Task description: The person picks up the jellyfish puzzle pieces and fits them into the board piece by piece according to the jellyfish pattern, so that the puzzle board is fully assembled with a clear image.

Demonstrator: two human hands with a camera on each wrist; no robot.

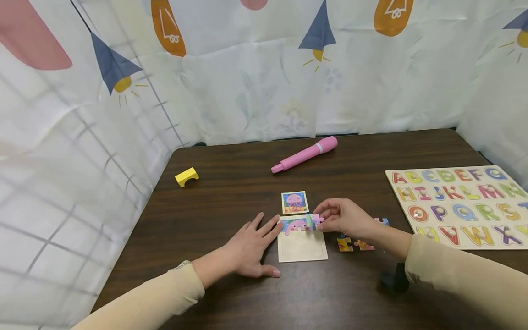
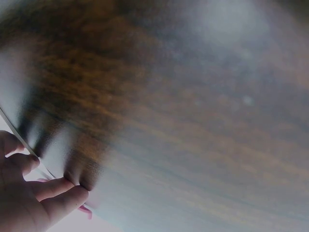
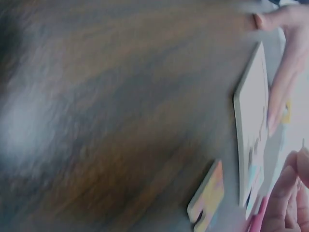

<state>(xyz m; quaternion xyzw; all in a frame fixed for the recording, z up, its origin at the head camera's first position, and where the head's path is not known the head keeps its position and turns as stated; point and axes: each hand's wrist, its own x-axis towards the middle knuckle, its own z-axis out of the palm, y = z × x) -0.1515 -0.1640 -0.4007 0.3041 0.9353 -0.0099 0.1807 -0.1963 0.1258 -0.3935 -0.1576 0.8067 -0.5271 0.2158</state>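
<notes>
head view: right hand point(image 1: 346, 218) pinches a puzzle piece point(image 1: 317, 219) at the upper right of a tray point(image 1: 303, 250) holding other pieces point(image 1: 294, 226); left hand point(image 1: 252, 250), fingers spread, touches its left edge.

Curtained nook, room type unclear | printed curtains point(image 1: 255, 78) | dark table point(image 1: 231, 192)

The head view is bright; both wrist views are hazy and soft, glare whitening the tabletop point(image 3: 120, 111).
</notes>
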